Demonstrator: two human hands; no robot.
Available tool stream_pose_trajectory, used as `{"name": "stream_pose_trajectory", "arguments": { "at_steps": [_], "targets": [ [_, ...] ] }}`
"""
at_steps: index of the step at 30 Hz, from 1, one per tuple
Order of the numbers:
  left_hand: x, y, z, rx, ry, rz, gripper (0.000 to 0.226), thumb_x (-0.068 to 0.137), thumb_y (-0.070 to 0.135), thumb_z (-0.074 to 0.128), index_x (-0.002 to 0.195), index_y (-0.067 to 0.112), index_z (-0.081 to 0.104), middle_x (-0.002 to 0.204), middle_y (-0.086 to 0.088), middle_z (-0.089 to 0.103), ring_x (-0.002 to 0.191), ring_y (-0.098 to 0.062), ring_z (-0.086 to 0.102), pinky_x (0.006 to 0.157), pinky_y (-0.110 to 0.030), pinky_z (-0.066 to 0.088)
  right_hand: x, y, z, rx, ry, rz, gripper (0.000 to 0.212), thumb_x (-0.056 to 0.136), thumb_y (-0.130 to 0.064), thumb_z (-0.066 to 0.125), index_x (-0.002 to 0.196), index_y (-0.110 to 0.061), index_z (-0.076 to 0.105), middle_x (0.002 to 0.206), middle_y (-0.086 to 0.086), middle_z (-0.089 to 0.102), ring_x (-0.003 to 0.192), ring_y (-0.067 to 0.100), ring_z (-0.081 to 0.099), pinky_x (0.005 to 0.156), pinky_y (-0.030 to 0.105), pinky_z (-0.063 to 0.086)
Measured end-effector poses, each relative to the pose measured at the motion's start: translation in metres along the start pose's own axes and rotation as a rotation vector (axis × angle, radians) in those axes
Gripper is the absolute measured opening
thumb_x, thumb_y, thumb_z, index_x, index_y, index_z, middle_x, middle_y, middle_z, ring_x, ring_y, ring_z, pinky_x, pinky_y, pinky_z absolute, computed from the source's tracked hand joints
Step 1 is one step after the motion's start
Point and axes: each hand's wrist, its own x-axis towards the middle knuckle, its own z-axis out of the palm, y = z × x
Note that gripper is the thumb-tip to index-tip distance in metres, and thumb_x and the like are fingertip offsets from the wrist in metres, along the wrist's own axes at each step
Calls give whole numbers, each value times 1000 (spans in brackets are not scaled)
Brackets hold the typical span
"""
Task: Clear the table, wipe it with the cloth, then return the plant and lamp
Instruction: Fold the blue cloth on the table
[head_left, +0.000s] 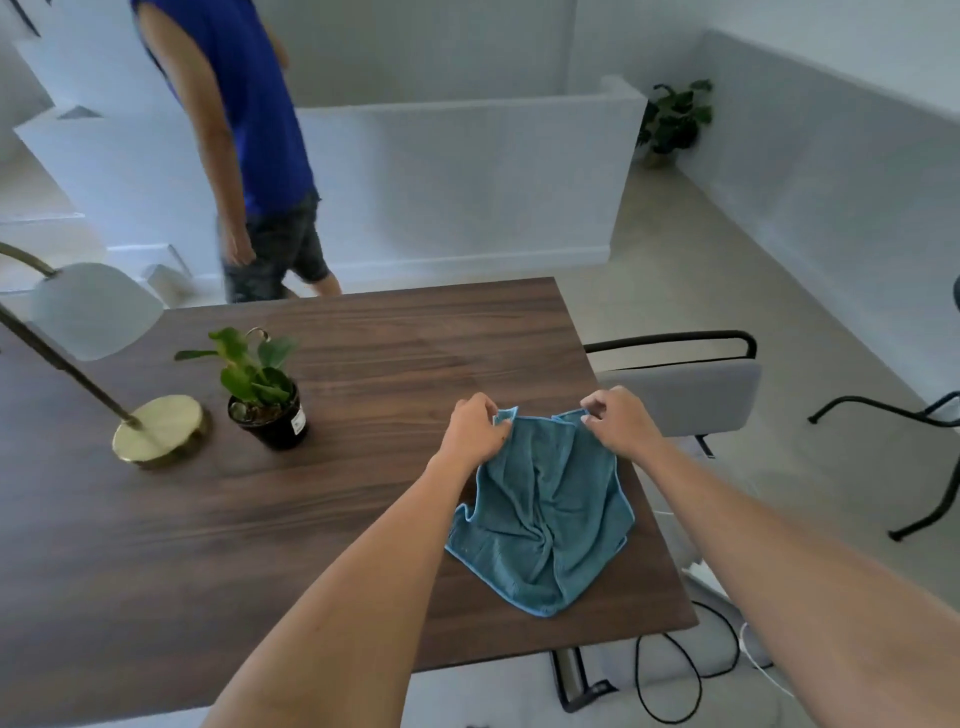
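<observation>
A teal cloth lies crumpled on the right part of the dark wooden table. My left hand pinches its far left corner. My right hand pinches its far right corner. Both far corners are lifted slightly; the rest of the cloth rests on the table. A small green plant in a black pot stands left of centre. Beside it, further left, stands a lamp with a round brass base and a pale shade.
A person in a blue top and dark shorts stands beyond the table's far edge. A grey chair sits at the right side. Black cables lie on the floor by the table leg. Another potted plant stands in the far corner.
</observation>
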Motion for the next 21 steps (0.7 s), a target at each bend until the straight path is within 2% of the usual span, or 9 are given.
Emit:
{"name": "stream_pose_trajectory", "arguments": {
  "at_steps": [3, 6, 8, 11, 15, 18, 21],
  "targets": [
    [12, 5, 4, 51, -20, 30, 34, 93, 36, 67, 109, 10, 55, 112, -7, 52, 92, -18, 48, 79, -26, 35, 8, 6, 3, 35, -22, -20, 31, 90, -14, 72, 120, -6, 71, 112, 14, 63, 99, 27, 65, 94, 33, 51],
    [21, 13, 13, 135, -37, 52, 36, 90, 39, 70, 102, 10, 52, 104, -4, 47, 92, -21, 49, 80, -29, 38, 13, 12, 3, 95, -43, -26, 27, 90, -12, 74, 117, -8, 71, 101, 6, 62, 84, 16, 62, 84, 24, 48],
    [26, 15, 20, 187, -31, 59, 27, 90, 30, 70, 95, 12, 51, 107, -10, 52, 97, -28, 54, 82, -33, 42, 18, 18, 3, 139, -83, -20, 19, 88, -15, 76, 106, -12, 72, 98, 6, 68, 80, 12, 61, 77, 21, 48],
    [26, 19, 23, 223, 1, 30, 8, 94, 12, 58, 96, 5, 56, 113, -19, 56, 106, -34, 55, 84, -32, 40, 26, 21, -4, 153, -169, -44, 5, 90, -20, 74, 94, -16, 73, 95, 4, 72, 83, 13, 64, 66, 18, 45],
    [23, 23, 17, 137, 81, -56, 9, 98, 11, 52, 92, 7, 46, 107, -23, 62, 94, -38, 57, 75, -37, 44, 30, 23, -14, 182, -173, -61, 9, 96, -21, 65, 100, -13, 67, 92, -2, 66, 80, 6, 58, 63, 17, 40],
    [21, 23, 2, 49, 159, -107, 9, 98, 10, 52, 91, 10, 46, 97, -17, 60, 84, -31, 53, 70, -34, 42, 31, 25, -18, 214, -147, -62, 7, 96, -18, 63, 100, -12, 66, 95, 1, 67, 83, 11, 59, 66, 18, 42],
    [20, 28, -19, -4, 231, -117, 7, 98, 12, 56, 94, 10, 50, 97, -7, 57, 84, -21, 51, 72, -27, 37, 36, 22, -26, 285, -91, -81, 5, 95, -14, 65, 98, -11, 68, 96, 1, 69, 88, 15, 62, 72, 20, 46]
  ]
}}
